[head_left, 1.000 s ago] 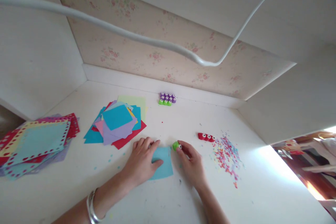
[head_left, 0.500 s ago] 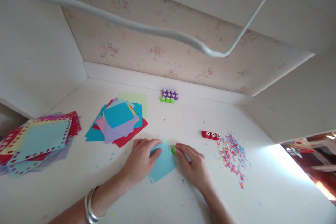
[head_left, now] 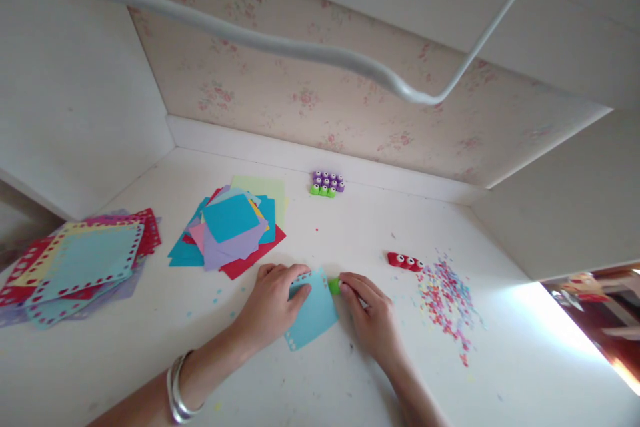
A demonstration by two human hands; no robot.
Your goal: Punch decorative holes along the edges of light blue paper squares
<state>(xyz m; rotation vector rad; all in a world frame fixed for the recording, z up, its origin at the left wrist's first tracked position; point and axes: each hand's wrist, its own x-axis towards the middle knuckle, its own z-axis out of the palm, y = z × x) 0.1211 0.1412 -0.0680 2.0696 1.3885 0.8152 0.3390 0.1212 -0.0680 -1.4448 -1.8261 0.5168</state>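
Note:
A light blue sheet of paper (head_left: 315, 313) lies on the white table, with small punched holes along its left and top edges. My left hand (head_left: 275, 300) grips its left side, thumb on top of the sheet. Between the thumb and fingers of my right hand (head_left: 367, 307) is a small green craft punch (head_left: 335, 285), at the paper's upper right edge. Whether the paper sits inside the punch's slot I cannot tell.
Red punches (head_left: 405, 261) stand at right beside a heap of paper confetti (head_left: 447, 300). Purple and green punches (head_left: 326, 182) are lined up near the back wall. Coloured paper (head_left: 230, 217) is piled left of centre; punched sheets (head_left: 95, 250) lie far left. A white cable (head_left: 280, 47) crosses above.
The whole view has shifted slightly. My right hand and the green punch have moved very little along the paper's right edge; my left hand keeps its hold.

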